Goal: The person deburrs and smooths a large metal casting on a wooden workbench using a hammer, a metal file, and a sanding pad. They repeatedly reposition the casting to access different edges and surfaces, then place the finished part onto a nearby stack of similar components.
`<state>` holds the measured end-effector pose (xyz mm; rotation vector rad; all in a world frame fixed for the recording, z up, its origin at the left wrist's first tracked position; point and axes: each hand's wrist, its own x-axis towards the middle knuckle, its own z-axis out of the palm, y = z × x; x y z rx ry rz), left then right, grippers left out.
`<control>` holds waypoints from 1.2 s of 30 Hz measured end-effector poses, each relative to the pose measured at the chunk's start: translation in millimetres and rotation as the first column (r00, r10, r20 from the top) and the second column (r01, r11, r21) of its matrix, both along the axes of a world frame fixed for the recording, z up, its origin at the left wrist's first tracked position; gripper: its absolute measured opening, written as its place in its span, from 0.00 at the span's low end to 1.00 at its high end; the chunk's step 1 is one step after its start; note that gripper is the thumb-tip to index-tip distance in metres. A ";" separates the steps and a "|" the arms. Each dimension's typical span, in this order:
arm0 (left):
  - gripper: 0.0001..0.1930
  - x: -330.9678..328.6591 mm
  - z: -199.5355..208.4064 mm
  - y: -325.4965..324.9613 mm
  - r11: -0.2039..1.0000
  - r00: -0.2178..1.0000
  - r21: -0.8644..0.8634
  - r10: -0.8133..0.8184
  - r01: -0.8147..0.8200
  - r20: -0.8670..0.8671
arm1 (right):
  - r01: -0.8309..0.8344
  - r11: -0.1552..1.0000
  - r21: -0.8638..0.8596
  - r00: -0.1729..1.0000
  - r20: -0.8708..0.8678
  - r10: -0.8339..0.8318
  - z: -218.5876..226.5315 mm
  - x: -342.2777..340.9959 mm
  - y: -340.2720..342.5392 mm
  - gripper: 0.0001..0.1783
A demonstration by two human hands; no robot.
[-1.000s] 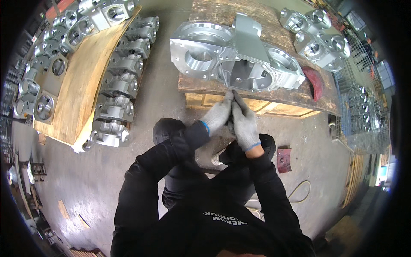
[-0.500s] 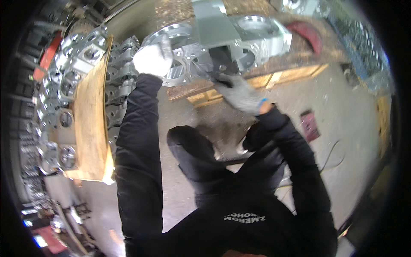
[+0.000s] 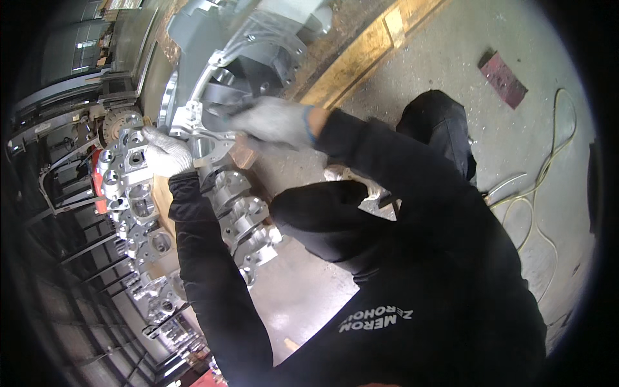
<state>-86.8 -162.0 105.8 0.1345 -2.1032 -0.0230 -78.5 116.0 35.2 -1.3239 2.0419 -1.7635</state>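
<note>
The person leans over a large machined metal housing [image 3: 258, 58], grey and silvery, which lies on a wooden pallet [image 3: 367, 55] at the top of the view; the housing's round flange and open cavities face the camera. The left hand [image 3: 166, 153], in a white work glove, is laid over the lower left corner of the housing, its grip curled on the bright edge there; how firmly it clasps cannot be told. The right hand [image 3: 274, 121], also gloved, reaches into the dark opening at the housing's middle; it is blurred, and whether its grip is clenched on anything cannot be told. Both sleeves are black. Left of the housing, smaller silvery castings [image 3: 138, 193] stand in close rows on a wooden board, and more of them [image 3: 248, 219] lie just below the left forearm. On the concrete floor [image 3: 451, 39] to the right lie a dark red flat piece [image 3: 503, 79] and a pale yellow cable [image 3: 548, 174], well apart from the hands.
</note>
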 end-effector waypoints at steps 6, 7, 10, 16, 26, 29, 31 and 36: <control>0.27 1.6 -0.7 -12.0 0.993 0.994 0.031 0.112 -0.112 0.002 | 0.071 0.912 -0.403 0.225 0.898 0.379 -1.8 26.5 -6.3 0.07; 0.27 0.8 -1.6 -10.5 0.994 0.995 0.049 0.097 -0.096 -0.014 | 0.062 0.893 -0.447 0.393 0.833 0.389 -2.9 24.9 -12.0 0.07; 0.30 3.3 -2.4 -2.8 0.994 0.995 0.051 0.100 -0.100 0.008 | 0.038 0.908 -0.418 0.766 0.596 0.242 0.5 22.5 -21.7 0.09; 0.37 6.9 9.8 14.8 0.970 0.962 0.043 0.230 -0.238 0.148 | 0.059 0.927 -0.369 0.199 0.915 0.352 27.2 26.6 -3.8 0.08; 0.35 8.6 13.8 20.1 0.982 0.963 -0.068 0.187 -0.177 0.193 | 0.078 0.955 -0.288 0.349 0.905 0.244 47.4 27.9 -20.2 0.28; 0.34 8.8 15.4 17.4 0.984 0.945 -0.084 0.177 -0.160 0.276 | 0.053 0.984 -0.170 0.522 0.845 0.118 47.8 26.0 -14.3 0.30; 0.31 11.3 16.9 16.6 0.994 0.950 -0.056 0.108 -0.096 0.293 | 0.015 0.994 0.112 0.663 0.743 -0.094 28.7 35.8 5.8 0.31; 0.19 30.5 34.1 13.1 0.951 0.900 0.118 -0.309 0.287 0.307 | 0.215 0.967 -0.136 0.898 0.416 -0.141 -16.9 99.9 81.3 0.23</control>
